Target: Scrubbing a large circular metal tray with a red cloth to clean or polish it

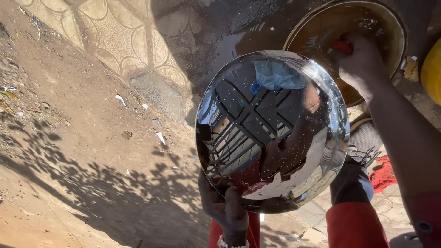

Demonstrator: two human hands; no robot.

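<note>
My left hand [225, 206] grips the lower rim of a large shiny steel plate [271, 128], held up and tilted toward me. Its wet mirror surface reflects a roof frame and sky. My right hand [360, 62] reaches past the plate's upper right edge into a round yellow-brown basin [390, 27] of murky water. Its fingers are closed around a small red scrubber [342, 46].
Bare brown dirt with scattered litter and leaf shadows fills the left side. A patterned paved slab [133, 41] lies at the top, wet near the basin. A yellow container [432, 69] is at the right edge, a red cloth [383, 174] lower right, beside my knees.
</note>
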